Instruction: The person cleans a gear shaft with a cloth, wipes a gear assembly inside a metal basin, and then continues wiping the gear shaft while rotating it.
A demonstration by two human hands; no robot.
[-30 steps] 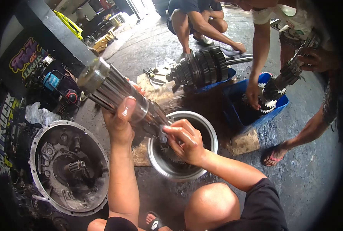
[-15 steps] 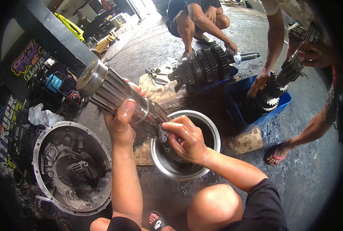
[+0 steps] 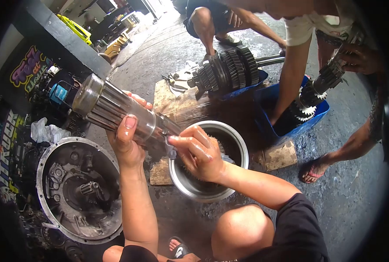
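Note:
My left hand (image 3: 131,139) is wrapped round a thick splined metal shaft (image 3: 122,107), thumb on the near side and fingertips showing beyond it. The shaft slants from a threaded end at upper left down to my right hand. Pinched in my right hand (image 3: 199,153) is a small greyish rag (image 3: 170,149), pressed against the lower part of the shaft. My right fingers look wet. Below that hand stands a round metal basin (image 3: 173,177), with a toothed part and something pale partly visible inside.
A large round gearbox housing (image 3: 41,192) lies at left. Cardboard (image 3: 164,98) holds tools and a gear cluster (image 3: 227,72). At right, a co-worker reaches into a blue container (image 3: 290,135) while holding another shaft (image 3: 328,81). Another person squats behind the gears.
The shaft and both my hands have shifted slightly left in view. The co-worker at right has leaned in, with a hand now deeper in the blue container.

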